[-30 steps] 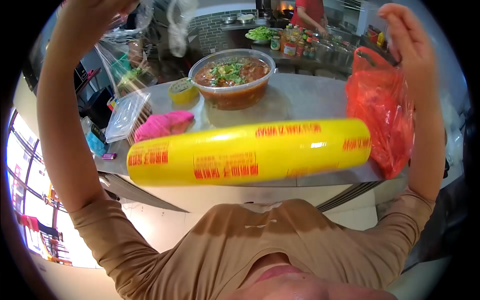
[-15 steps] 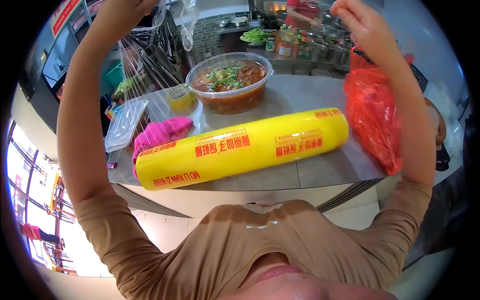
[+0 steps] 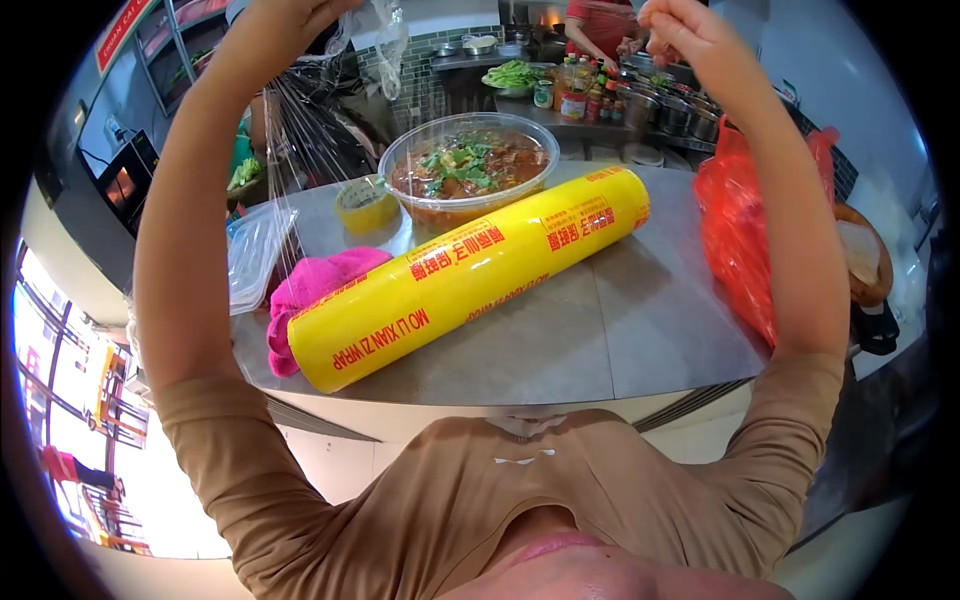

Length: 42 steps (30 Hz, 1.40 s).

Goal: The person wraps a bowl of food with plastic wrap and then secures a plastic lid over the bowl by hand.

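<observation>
My left hand [image 3: 285,25], partly cut off by the top edge, is closed on clear plastic wrap [image 3: 283,150], which hangs in stretched folds to the roll's left end. High on the right, my right hand [image 3: 690,38] is raised with its fingers pinched together; a faint sheen of the wrap reaches it. The yellow roll of wrap [image 3: 470,275] lies slanted on the grey counter [image 3: 560,330], its right end farther back. Behind it stands a round clear tub [image 3: 468,165] of red food topped with green herbs.
A pink cloth [image 3: 320,285], yellow tape roll [image 3: 365,205] and clear lids [image 3: 255,250] lie left. A red plastic bag [image 3: 735,220] hangs over the counter's right side. Bottles [image 3: 572,95], pots and greens [image 3: 512,76] stand behind, where a person in red [image 3: 595,28] works.
The yellow roll has turned, its right end moving back toward the tub, and it now overlaps the tub's front. My right hand has moved left and up, with its fingers drawn together.
</observation>
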Each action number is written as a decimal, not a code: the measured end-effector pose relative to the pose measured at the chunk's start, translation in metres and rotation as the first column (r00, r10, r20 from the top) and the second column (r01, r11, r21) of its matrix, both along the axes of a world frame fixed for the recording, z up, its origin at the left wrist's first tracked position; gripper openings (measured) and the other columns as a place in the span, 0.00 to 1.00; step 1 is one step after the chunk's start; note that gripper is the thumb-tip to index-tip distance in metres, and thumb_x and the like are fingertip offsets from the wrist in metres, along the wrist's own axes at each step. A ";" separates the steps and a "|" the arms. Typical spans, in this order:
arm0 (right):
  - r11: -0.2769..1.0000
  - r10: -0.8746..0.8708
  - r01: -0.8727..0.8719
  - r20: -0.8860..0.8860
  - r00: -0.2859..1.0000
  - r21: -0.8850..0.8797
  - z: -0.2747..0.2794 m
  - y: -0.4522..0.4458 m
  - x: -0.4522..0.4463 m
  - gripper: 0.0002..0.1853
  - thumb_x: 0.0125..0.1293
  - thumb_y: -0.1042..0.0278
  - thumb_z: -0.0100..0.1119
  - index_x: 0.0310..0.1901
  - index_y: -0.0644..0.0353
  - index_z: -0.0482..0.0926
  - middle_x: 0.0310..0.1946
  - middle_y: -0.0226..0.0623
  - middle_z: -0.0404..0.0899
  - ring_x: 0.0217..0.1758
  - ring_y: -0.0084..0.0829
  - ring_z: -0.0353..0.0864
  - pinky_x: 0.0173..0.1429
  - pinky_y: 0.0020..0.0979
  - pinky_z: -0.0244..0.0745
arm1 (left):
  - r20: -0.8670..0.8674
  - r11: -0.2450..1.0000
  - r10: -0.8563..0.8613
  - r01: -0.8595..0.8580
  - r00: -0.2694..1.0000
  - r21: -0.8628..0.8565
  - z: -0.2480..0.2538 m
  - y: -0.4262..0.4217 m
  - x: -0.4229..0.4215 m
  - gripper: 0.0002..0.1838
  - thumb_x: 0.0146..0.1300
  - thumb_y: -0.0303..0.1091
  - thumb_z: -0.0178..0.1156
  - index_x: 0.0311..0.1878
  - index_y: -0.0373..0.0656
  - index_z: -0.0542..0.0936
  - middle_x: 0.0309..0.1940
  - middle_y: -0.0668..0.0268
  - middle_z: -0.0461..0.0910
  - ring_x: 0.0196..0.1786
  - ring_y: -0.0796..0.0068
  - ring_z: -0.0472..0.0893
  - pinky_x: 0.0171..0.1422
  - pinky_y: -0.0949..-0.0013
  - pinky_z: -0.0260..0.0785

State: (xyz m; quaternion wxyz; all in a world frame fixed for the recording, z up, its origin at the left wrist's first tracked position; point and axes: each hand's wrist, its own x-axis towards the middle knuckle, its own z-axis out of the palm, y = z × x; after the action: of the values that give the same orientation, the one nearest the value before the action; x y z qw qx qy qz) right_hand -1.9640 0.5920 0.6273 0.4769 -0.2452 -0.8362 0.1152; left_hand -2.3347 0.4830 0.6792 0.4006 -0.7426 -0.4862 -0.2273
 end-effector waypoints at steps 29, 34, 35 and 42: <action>0.989 0.145 -0.143 0.197 0.970 -0.025 0.018 -0.103 0.002 0.13 0.71 0.64 0.54 0.32 0.61 0.82 0.27 0.26 0.79 0.29 0.14 0.71 0.33 0.20 0.65 | -0.151 0.963 -0.268 0.264 0.951 -0.046 0.049 -0.087 0.054 0.13 0.70 0.39 0.55 0.34 0.40 0.79 0.20 0.68 0.77 0.23 0.80 0.77 0.28 0.73 0.69; 0.972 0.024 -0.037 0.059 0.998 0.230 0.042 -0.140 -0.002 0.13 0.71 0.65 0.53 0.29 0.62 0.79 0.26 0.26 0.79 0.26 0.16 0.72 0.33 0.20 0.66 | 0.016 0.980 -0.175 0.173 0.984 0.102 0.064 -0.106 0.063 0.15 0.70 0.39 0.55 0.31 0.38 0.79 0.21 0.67 0.76 0.26 0.82 0.76 0.29 0.74 0.68; 0.938 0.222 -0.195 -0.065 0.973 0.288 0.037 -0.125 -0.006 0.14 0.71 0.67 0.53 0.27 0.62 0.78 0.25 0.27 0.79 0.25 0.16 0.73 0.30 0.20 0.65 | -0.158 0.975 -0.174 0.192 0.972 0.109 0.078 -0.105 0.050 0.20 0.68 0.46 0.57 0.29 0.38 0.78 0.20 0.69 0.75 0.24 0.79 0.76 0.28 0.74 0.68; 0.954 -0.165 0.178 -0.073 0.984 0.239 0.036 -0.109 0.005 0.14 0.69 0.66 0.53 0.28 0.63 0.79 0.20 0.28 0.74 0.23 0.21 0.71 0.33 0.24 0.68 | -0.243 0.978 -0.185 0.154 0.952 -0.141 0.073 -0.109 0.015 0.35 0.50 0.68 0.63 0.22 0.37 0.76 0.15 0.64 0.70 0.18 0.70 0.71 0.23 0.68 0.60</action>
State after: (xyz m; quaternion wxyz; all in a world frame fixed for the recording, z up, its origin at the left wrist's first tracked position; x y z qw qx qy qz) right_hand -1.9590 0.4828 0.6628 0.5333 -0.2531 -0.8068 -0.0245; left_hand -2.3202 0.3740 0.7524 0.3931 -0.8276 -0.3778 -0.1337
